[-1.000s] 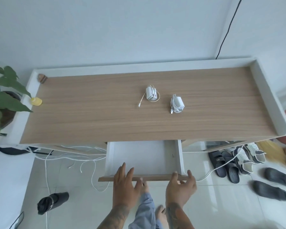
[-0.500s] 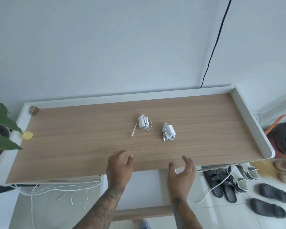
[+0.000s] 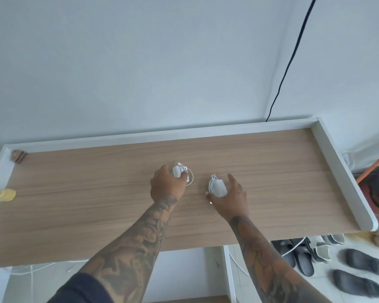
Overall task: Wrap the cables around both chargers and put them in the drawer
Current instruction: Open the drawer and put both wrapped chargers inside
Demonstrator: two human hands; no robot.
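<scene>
While both chargers sit on the wooden desktop at centre frame, each is already under a hand. Item one: left charger, white, cable coiled around it with a loop showing at its right side; the left hand covers it from the near side, fingers curled over the body in a grasp. Item two: right charger, white, cable wound close, strands visible at its upper left; the right hand cups it, thumb at the near edge and index finger reaching past the far side, a loose grasp, not clenched tight. Neither charger can be judged lifted or resting; contact with the wood is hidden by the hands.

Item three: drawer, lower centre of frame below the desk edge, pulled out, white side wall visible; interior mostly hidden by the forearms.

Progress, as judged: wrapping appears done on both units, drawer stands open, pickup under way. Outstanding: carry both to the drawer and set them inside.

Also present: black wall cable upper right, sandals lower right, yellow leaf at left edge.
</scene>
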